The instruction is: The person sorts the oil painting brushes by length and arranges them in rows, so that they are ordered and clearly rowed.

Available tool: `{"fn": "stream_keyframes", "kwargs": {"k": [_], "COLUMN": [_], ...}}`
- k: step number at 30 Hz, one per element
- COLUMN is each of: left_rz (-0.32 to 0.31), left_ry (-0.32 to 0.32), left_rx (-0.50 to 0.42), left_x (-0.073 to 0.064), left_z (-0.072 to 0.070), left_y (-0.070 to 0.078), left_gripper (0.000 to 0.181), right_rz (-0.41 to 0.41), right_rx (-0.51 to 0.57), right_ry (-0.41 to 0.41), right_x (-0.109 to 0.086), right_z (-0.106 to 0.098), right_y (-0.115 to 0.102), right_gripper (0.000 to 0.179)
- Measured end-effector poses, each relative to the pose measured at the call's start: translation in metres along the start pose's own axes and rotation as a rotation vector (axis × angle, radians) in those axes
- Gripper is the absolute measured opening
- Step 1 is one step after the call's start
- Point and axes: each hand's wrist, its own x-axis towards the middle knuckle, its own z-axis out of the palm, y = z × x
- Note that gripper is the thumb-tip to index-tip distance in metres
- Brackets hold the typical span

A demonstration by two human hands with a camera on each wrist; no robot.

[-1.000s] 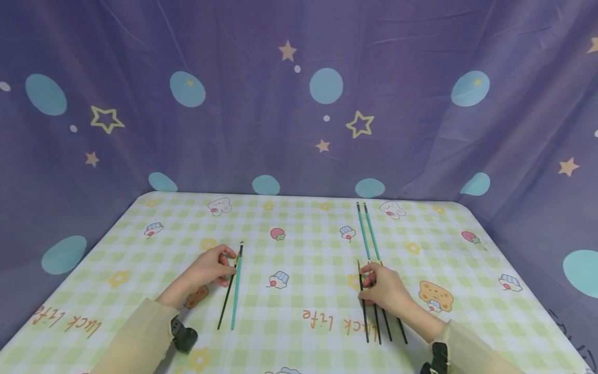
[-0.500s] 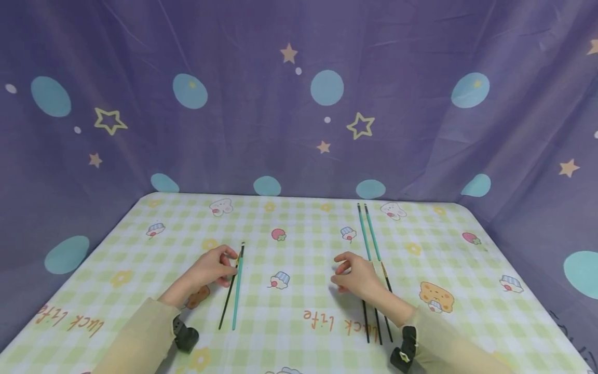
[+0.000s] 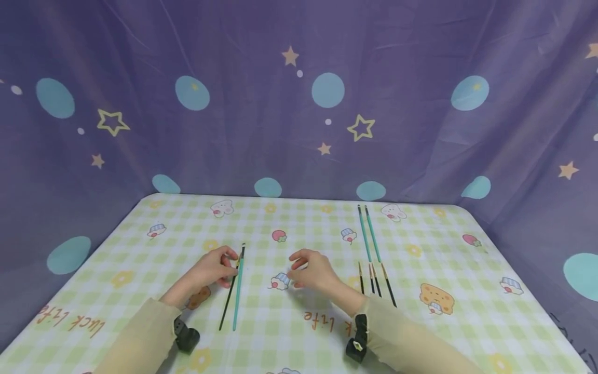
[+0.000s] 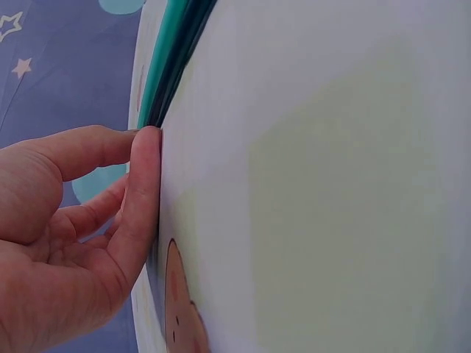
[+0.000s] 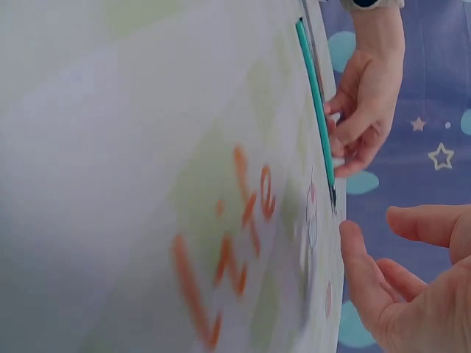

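Observation:
My left hand [image 3: 210, 271] pinches a thin black paintbrush [image 3: 227, 306] near its gold ferrule, thumb and forefinger coming together at the brush in the left wrist view. Close along its right side lies a turquoise paintbrush [image 3: 238, 296], bristle end away from me; the two nearly meet at the top. Nothing is in my right hand [image 3: 316, 270], which hovers low over the cloth right of a printed cupcake, thumb and fingers apart and loosely bent. In the right wrist view, the turquoise brush [image 5: 318, 110] lies between the camera and my left hand [image 5: 372, 95].
Two turquoise paintbrushes [image 3: 370, 234] lie side by side at the back right. In front of them are several black paintbrushes [image 3: 388, 280] with pointed tips, their handles partly hidden by my right sleeve [image 3: 402, 332]. A checked cloth [image 3: 303, 213] covers the table; a purple curtain [image 3: 261, 124] hangs behind.
My right hand has left the black paintbrushes at the right and moved left across the cloth, empty. My left hand stays at its paintbrush.

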Motion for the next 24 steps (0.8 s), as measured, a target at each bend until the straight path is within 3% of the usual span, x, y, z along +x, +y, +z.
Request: {"fn": "stream_keyframes", "kwargs": {"k": [6, 13, 24], "left_rz": [-0.004, 0.011, 0.032], "left_ry": [-0.008, 0.003, -0.020], "left_rx": [-0.013, -0.003, -0.006], "left_x": [-0.004, 0.001, 0.003], "left_z": [0.004, 0.002, -0.002], "left_y": [-0.006, -0.003, -0.001], "left_gripper": [0.033, 0.032, 0.032], "right_rz": [0.017, 0.024, 0.009], "right_rx": [0.088, 0.145, -0.045], "right_ry": [-0.055, -0.063, 0.005], "right_x": [0.006, 0.018, 0.026], "right_z": [0.028, 0.061, 0.098], "right_y": [-0.009, -0.021, -0.032], "right_gripper": [0.035, 0.037, 0.043]}}
